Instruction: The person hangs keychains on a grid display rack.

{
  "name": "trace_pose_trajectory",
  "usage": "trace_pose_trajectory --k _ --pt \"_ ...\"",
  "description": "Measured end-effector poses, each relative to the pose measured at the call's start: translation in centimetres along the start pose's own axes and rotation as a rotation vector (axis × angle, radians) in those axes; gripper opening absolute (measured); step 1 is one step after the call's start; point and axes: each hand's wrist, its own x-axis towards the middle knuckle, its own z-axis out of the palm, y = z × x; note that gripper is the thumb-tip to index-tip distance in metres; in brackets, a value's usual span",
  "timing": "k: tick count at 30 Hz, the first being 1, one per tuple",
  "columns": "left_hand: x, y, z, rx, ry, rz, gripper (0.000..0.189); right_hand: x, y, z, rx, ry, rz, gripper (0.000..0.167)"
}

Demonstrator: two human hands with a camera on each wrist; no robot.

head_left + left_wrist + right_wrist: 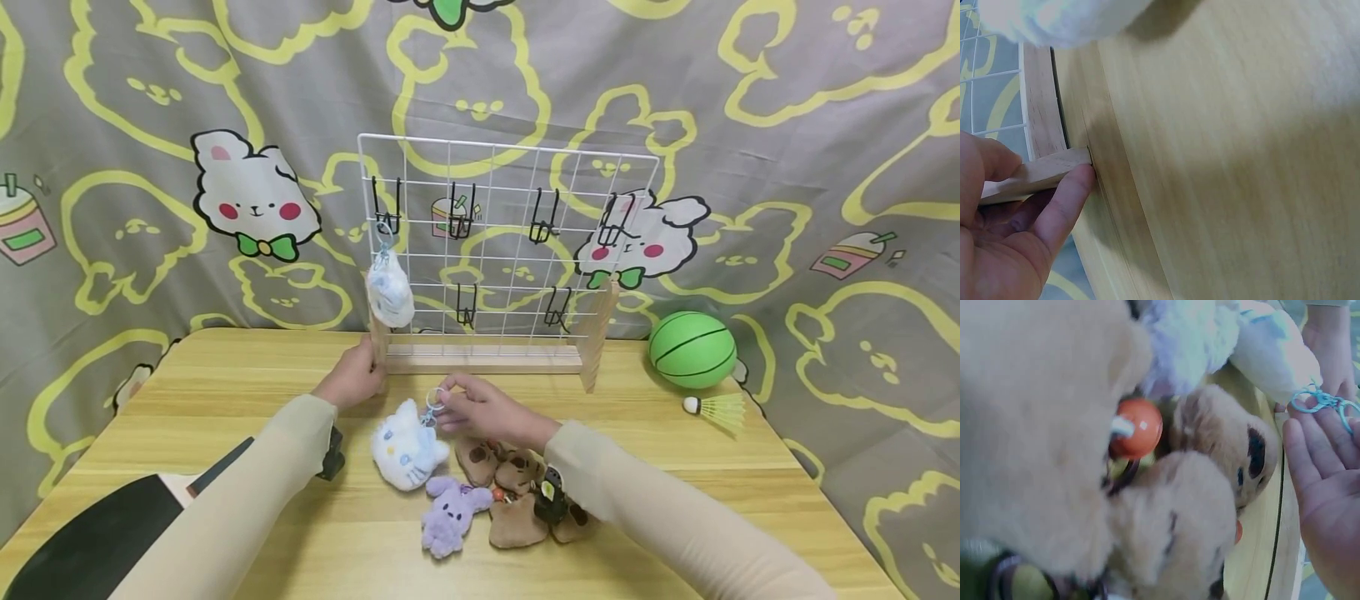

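Observation:
My left hand [351, 377] grips the left wooden foot [1041, 174] of a white wire grid rack [483, 359], thumb on one side and fingers on the other. My right hand [487, 410] pinches the ring [436, 398] of a white cat-face plush keychain [405, 450] with a light-blue bow. In the right wrist view its light-blue clasp [1324, 399] lies across the fingers. A white and light-blue plush keychain [391, 293] hangs by its ring from the rack's upper-left black hook [386, 218].
In front of the right hand lie a purple rabbit plush [450, 515] and several brown plush keychains [517, 521]. Other black hooks [543, 227] are on the grid. A green ball [692, 350] and a yellow shuttlecock [716, 410] stand at the right, and a patterned curtain [480, 75] hangs behind.

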Motion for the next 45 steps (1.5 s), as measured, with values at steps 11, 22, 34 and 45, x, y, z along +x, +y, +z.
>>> trace_pose_trajectory --k 11,22,34,45 --pt "0.3 -0.2 0.1 0.012 0.007 0.006 0.042 0.0 -0.5 -0.4 0.156 0.028 -0.079 0.019" --pt "0.2 -0.2 0.2 0.034 0.027 0.038 0.040 -1.1 -4.0 -2.5 0.083 0.129 -0.123 0.019" --pt "-0.1 -0.2 0.1 -0.002 -0.006 0.030 0.046 -2.0 -11.0 -5.2 -0.060 0.229 -0.301 0.023" --pt "0.2 -0.5 0.2 -0.024 -0.007 0.019 0.044 -0.4 -15.6 -5.5 -0.046 0.336 -0.437 0.018"
